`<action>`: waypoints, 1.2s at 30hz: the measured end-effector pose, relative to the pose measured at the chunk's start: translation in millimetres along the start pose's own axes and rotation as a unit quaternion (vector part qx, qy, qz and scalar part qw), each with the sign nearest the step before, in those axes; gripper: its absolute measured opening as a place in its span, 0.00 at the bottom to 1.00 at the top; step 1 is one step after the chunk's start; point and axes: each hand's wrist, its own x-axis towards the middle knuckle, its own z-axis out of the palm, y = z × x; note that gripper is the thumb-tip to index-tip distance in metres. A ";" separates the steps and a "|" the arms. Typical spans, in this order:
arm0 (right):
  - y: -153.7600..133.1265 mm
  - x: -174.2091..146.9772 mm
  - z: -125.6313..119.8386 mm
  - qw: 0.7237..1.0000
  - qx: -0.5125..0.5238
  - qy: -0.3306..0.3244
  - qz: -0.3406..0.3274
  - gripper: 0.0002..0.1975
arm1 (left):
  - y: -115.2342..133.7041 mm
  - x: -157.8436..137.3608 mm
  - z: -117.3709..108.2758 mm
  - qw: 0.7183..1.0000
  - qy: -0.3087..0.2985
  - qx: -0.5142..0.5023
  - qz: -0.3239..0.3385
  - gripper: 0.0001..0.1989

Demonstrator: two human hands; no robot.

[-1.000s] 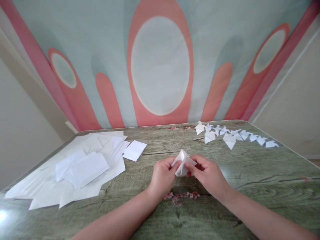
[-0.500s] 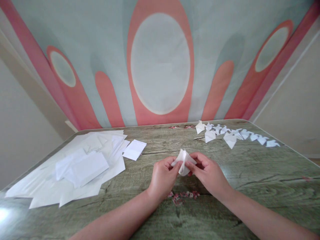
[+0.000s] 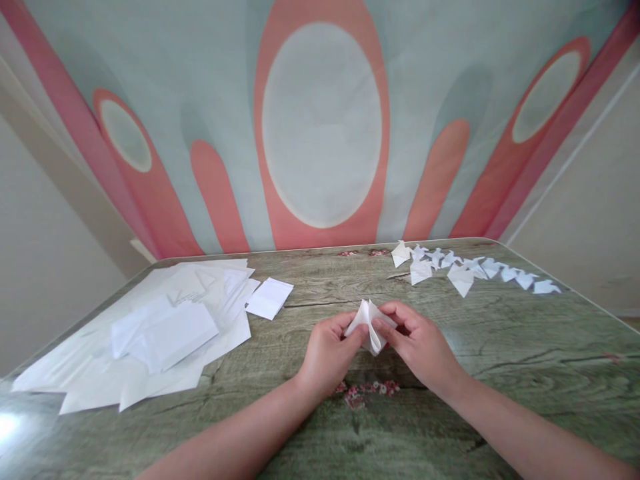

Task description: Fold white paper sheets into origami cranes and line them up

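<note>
Wood-grained tabletop point(image 3: 500, 360), left fingers point(image 3: 340, 323) and right fingers point(image 3: 401, 312) pinching creased white paper point(image 3: 365, 314), perhaps diamond-shaped

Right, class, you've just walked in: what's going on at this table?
A person's left hand and right hand together hold a folded paper, its layers partly spread, above the table. A pile of white sheets lies on the left, with a smaller white packet just right of it. Bird-like paper shapes lie toward the far right.
</note>
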 end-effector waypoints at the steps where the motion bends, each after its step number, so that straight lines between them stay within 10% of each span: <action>1: -0.1 0.0 -0.1 1.000 -0.004 0.003 -0.001 0.13 | -1.7 0.3 -0.3 1.000 -0.003 -0.003 -0.008 0.11; 19: 7.8 0.8 3.7 0.999 -0.019 0.033 -0.030 0.12 | 0.4 -0.5 -2.6 0.984 -0.063 -0.147 -0.072 0.18; 36: 12.7 4.1 6.2 0.999 0.031 0.031 0.016 0.09 | -7.8 0.6 -2.6 0.996 0.002 0.090 -0.025 0.16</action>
